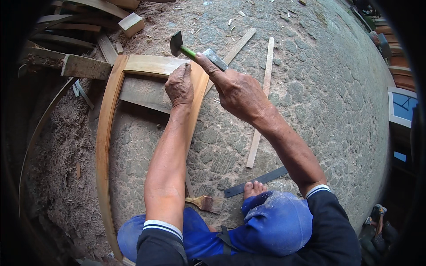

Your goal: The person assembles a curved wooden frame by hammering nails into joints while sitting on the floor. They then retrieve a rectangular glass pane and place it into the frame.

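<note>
A wooden frame with long curved side rails lies on the ground in front of me. At its far right corner my left hand is closed in a pinch against the top rail. Whatever its fingertips hold is too small to make out. My right hand grips a hammer by its green handle, index finger stretched along it. The dark hammer head is raised just beyond the left fingertips, apart from the wood. A grey metal block-like thing shows behind the right hand, partly hidden.
Two thin wooden strips lie right of the frame. Near my bare foot are a dark flat metal bar and a paintbrush. Curved wood pieces are piled at far left, beside a wood block and shavings.
</note>
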